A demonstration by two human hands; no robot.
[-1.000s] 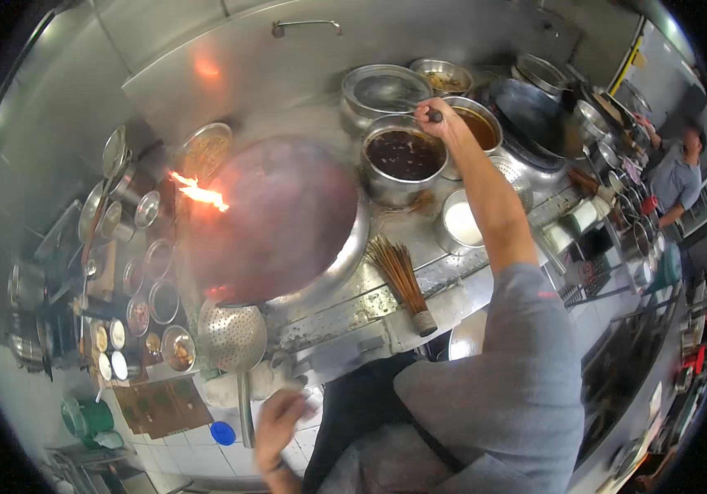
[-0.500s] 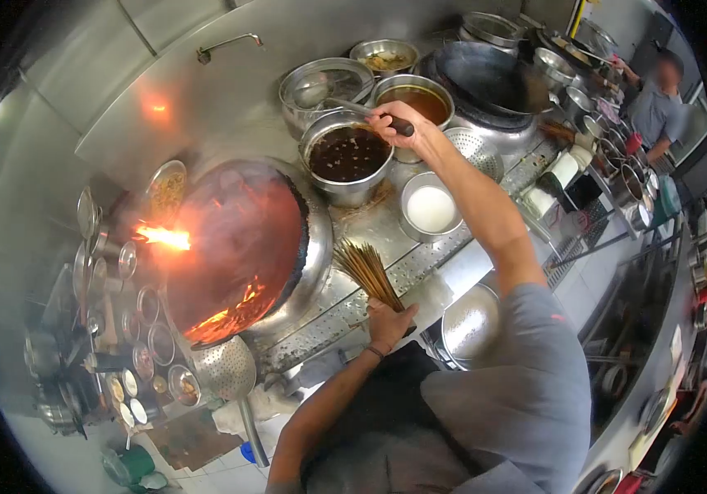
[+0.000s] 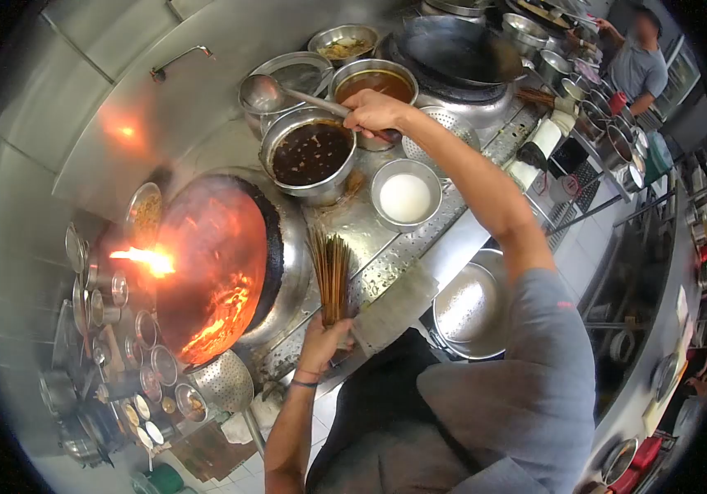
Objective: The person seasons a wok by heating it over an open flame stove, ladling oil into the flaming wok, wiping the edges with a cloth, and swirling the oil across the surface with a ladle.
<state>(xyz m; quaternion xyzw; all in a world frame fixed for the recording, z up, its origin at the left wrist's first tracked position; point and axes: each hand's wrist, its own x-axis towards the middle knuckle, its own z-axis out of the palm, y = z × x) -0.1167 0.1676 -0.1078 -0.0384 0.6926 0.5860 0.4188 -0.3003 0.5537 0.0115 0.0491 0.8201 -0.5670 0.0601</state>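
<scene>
Left fingers clamped on brush, handle partly hidden | right fingers clamped on ladle

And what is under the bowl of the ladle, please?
Under the ladle's bowl is a metal pot. The bowl covers part of the pot's top, so what lies there, and whether the two touch, cannot be seen.

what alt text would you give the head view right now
The right hand holds a ladle near a pot of dark liquid, while the left hand grips a bundle of thin sticks. Flames burn at a large round cooking station on the picture's left.
</scene>
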